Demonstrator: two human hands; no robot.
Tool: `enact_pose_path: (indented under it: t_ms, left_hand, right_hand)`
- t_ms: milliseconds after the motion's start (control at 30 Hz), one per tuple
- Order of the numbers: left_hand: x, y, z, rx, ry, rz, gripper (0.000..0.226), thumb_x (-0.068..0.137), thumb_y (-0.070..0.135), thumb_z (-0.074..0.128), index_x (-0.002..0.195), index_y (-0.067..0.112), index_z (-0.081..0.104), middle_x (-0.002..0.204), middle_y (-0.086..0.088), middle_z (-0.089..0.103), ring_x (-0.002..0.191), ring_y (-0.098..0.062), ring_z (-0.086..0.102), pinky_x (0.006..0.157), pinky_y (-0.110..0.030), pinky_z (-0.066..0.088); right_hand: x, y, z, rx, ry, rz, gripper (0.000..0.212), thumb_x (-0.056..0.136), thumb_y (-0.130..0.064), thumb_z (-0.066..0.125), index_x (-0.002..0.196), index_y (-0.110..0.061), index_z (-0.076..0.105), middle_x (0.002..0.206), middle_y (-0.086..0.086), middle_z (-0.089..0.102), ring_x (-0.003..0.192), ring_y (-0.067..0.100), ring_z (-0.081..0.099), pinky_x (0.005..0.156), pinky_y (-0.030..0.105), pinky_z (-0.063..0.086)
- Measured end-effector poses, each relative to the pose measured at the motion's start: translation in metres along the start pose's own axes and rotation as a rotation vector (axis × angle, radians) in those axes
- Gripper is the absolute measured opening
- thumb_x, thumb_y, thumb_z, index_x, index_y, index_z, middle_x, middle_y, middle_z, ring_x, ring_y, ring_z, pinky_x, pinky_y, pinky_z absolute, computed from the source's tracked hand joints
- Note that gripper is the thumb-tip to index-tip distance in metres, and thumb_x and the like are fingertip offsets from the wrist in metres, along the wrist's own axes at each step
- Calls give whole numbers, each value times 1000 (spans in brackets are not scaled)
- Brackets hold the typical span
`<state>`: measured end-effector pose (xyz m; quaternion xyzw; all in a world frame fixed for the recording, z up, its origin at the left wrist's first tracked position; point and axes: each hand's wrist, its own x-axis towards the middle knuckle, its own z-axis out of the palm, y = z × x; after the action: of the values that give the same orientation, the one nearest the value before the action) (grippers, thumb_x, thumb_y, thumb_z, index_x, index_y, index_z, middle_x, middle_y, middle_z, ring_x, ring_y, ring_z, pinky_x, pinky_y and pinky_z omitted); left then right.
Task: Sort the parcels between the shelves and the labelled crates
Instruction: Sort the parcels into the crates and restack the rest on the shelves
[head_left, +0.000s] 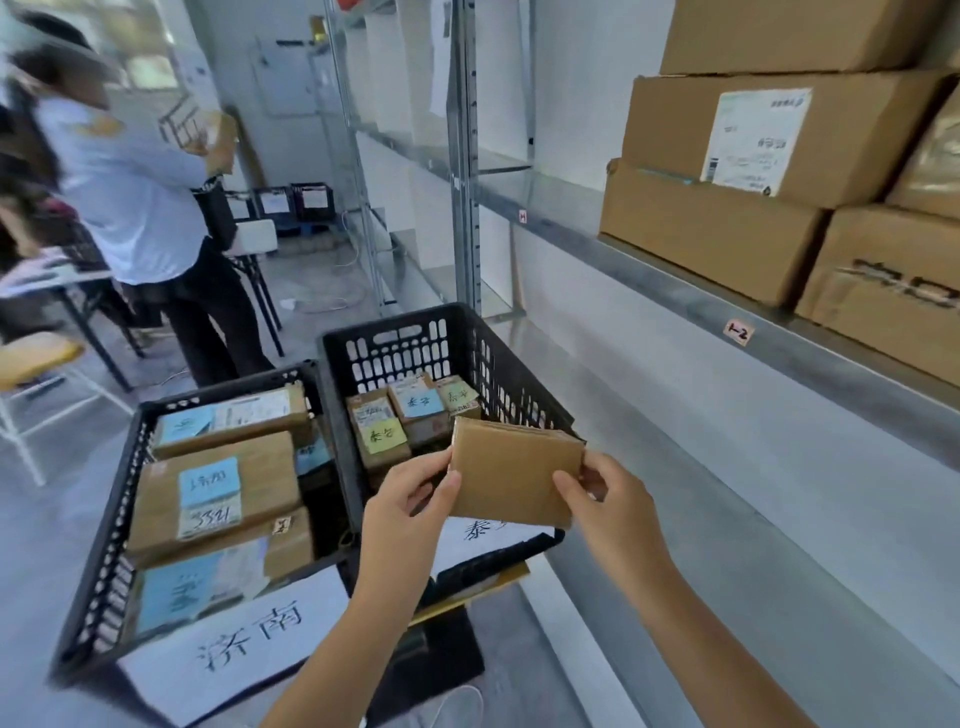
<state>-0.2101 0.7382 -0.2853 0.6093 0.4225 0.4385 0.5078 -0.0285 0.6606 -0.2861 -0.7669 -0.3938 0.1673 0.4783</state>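
Note:
Both hands hold a small flat brown cardboard parcel (511, 470) over the near right corner of a black crate (519, 384). My left hand (410, 504) pinches its left edge. My right hand (605, 501) pinches its right edge. Its plain side faces me; no label shows. That crate holds several small parcels with yellow and blue notes (410, 415) and has a white paper label on its front. To its left, a second black crate (98, 561) holds larger parcels with blue notes (213, 493) and a white front label with handwritten characters.
A metal shelf (675, 275) runs along the right, marked with a small "1-2" tag (738, 332) and stacked with large cardboard boxes (779, 156). A person in a light shirt (135, 197) stands at the back left beside a table. More black crates (296, 202) sit on the far floor.

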Motion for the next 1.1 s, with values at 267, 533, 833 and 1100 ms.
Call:
enact_pose_path:
  t_ms: [267,533,833,1100]
  left_hand:
    - [-7,-18,-10,100,-2,-91,19,94,13,65,99,30,73,94,14,75,93,-3,68,88,-29,54]
    - [1,-14,-5,-84,-4,-79,25,103,26,47,117,25,68,102,3,76,98,-13,72,85,-27,59]
    - [12,-23,9,-59,-15,-172,26,103,33,46,119,31,67,116,2,66,103,-4,66,77,-17,57]
    - [41,-30,-16,-74,57,-241,35,83,55,56,81,20,52,106,-7,61,104,-12,62,79,-35,61]
  right_hand:
    - [9,7,8,282,-20,86,35,100,-40,49,78,-14,45,77,6,57,83,32,64,81,48,57]
    - [27,3,3,123,38,-31,39,100,-49,43,75,-19,44,64,-6,49,57,-7,51,53,5,39]
    - [41,25,10,189,-149,-179,24,97,-33,60,121,-39,56,109,-12,58,97,-11,56,70,1,44]
    - [55,26,46,366,-347,-89,21,89,-56,54,101,-39,50,104,-15,65,102,12,64,81,31,58]
